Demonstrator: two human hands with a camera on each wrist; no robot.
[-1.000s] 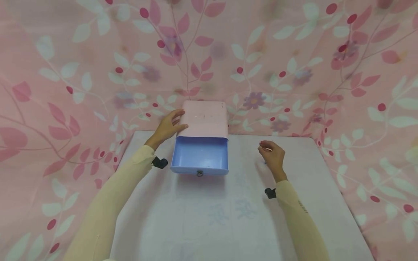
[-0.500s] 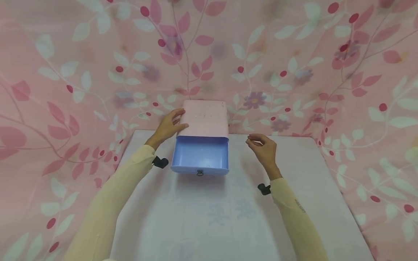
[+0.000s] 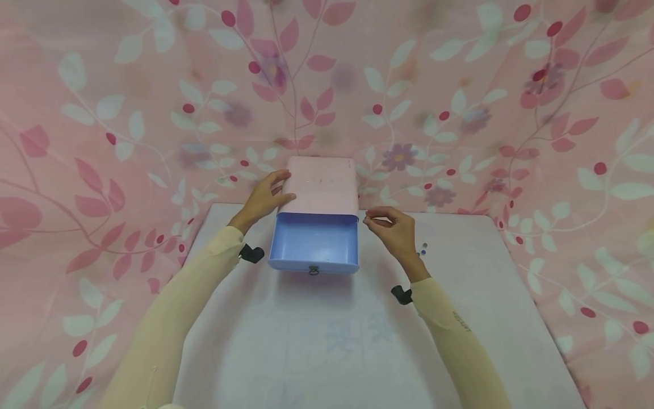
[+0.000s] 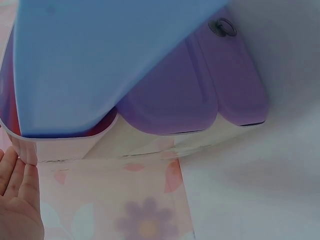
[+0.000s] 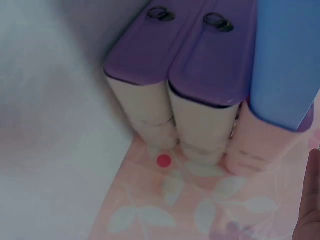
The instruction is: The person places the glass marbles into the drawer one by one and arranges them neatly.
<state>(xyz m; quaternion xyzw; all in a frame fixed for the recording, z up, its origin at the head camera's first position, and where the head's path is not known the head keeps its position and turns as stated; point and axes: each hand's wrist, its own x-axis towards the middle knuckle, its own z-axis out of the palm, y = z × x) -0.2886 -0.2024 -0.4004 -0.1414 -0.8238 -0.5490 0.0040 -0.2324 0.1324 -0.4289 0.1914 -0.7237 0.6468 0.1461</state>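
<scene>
A small drawer unit (image 3: pixel 321 184) with a pink top stands at the back of the table. Its blue top drawer (image 3: pixel 314 238) is pulled out, with a ring handle on the front. My left hand (image 3: pixel 261 199) rests with straight fingers against the unit's left upper side. Beyond the open drawer's right edge, my right hand (image 3: pixel 395 230) pinches a tiny, shiny, bead-like thing (image 3: pixel 365 220) between thumb and fingertips; most of it is hidden. Several small round beads (image 3: pixel 423 252), some blue, lie on the table right of that hand.
Two purple drawers, an upper (image 5: pixel 215 60) and a lower (image 5: pixel 145 50), sit shut below the blue one, each with a ring handle. A pink floral cloth (image 3: pixel 327 85) hangs behind and beside the white-covered table (image 3: pixel 306 352).
My right hand has moved left toward the open drawer, still pinching, and this uncovers the beads on the table. My left hand and the drawer unit stay in place.
</scene>
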